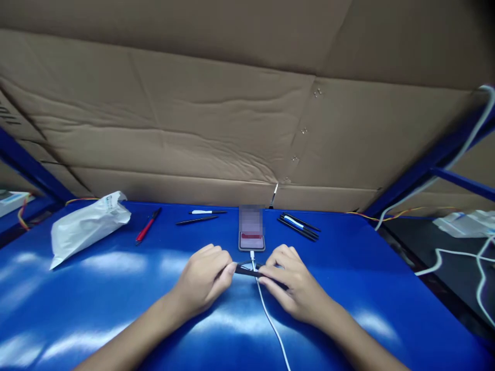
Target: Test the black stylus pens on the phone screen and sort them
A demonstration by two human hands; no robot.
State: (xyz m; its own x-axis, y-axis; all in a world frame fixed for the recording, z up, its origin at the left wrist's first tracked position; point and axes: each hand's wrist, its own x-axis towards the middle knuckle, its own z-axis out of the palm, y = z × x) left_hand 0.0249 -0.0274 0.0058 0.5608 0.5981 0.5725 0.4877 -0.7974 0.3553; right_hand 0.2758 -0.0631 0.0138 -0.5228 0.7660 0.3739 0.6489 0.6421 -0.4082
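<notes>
A black pen (248, 271) is held level between my two hands, above the blue tabletop. My left hand (208, 275) pinches its left end with thumb and fingers. Around the right part of the pen, the fingers of my right hand (288, 281) are closed, and they hide some of it. A thin dark shape shows just behind the pen; I cannot make out what it is. Beyond my hands lies a phone (252, 241), its screen partly blurred. A white charging cable (270, 319) runs from the phone's near end, passing behind or under the pen.
Two pens (197, 220) lie left of the phone, and several black pens (297, 226) lie right of it. Farther left are a red pen (147, 229) and a white plastic bag (91, 226). Cardboard (216, 118) walls the back; blue metal bars (410, 170) frame the sides.
</notes>
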